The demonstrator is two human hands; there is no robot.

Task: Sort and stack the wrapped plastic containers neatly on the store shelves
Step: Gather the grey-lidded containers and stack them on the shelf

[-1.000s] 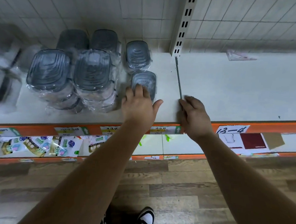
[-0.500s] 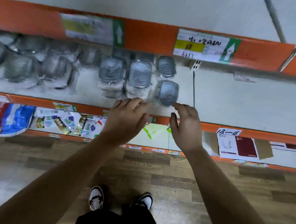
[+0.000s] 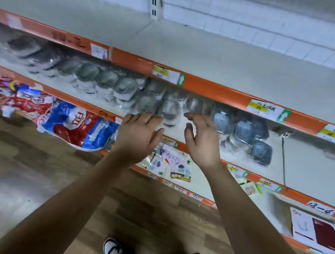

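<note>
The left hand [image 3: 137, 133] and right hand [image 3: 202, 140] are held apart, empty and loosely spread, apparently so the wrapped container [image 3: 168, 110] just beyond them can be gripped.

White shelving [image 3: 215, 57] runs across in front of me, tier over tier, each with an orange front edge [image 3: 213, 91] that carries paper price labels [image 3: 264, 110]. Behind the top tier I see a white grid-patterned back panel [image 3: 265, 25], split by a slotted metal upright [image 3: 154, 3]. Below me lies a wood-plank floor [image 3: 44, 169] in browns and greys, blurred at the left.
</note>
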